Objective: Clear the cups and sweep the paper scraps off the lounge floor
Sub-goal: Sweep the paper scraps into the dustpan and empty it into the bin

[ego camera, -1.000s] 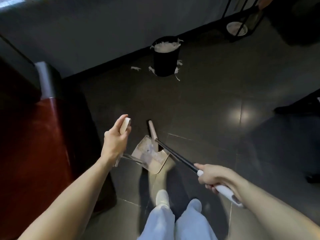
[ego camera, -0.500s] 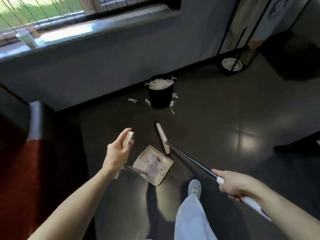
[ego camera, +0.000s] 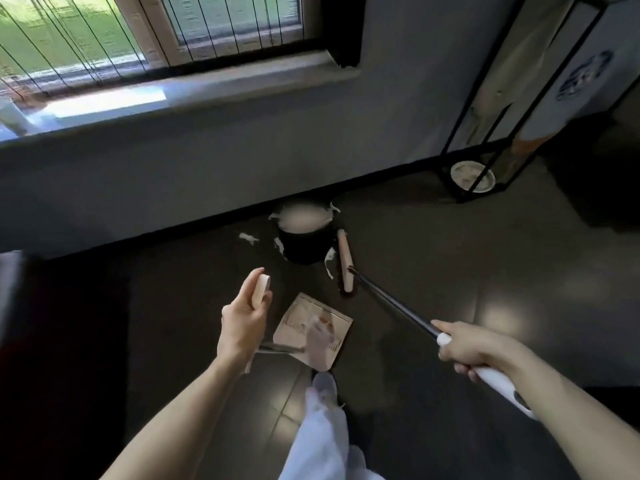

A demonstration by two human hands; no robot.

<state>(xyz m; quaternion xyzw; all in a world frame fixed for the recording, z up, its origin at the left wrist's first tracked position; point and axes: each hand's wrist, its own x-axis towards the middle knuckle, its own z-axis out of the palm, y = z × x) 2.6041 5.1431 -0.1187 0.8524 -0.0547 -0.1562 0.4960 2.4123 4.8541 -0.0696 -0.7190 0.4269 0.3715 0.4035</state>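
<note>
Paper scraps (ego camera: 328, 262) are noted strewn round the foot of the black bin (ego camera: 306, 249), touching the broom head (ego camera: 345, 259), whose handle, aimed binward, is clenched in the right grip (ego camera: 474, 351); the dustpan (ego camera: 313, 327) handle is grasped by the farther left grip (ego camera: 242, 323).

A bright window (ego camera: 138, 36) sat at eleven o'clock above a grey wall (ego camera: 207, 168) and dark tiled floor (ego camera: 502, 271); a black-framed stand (ego camera: 502, 143) stood at two o'clock.
</note>
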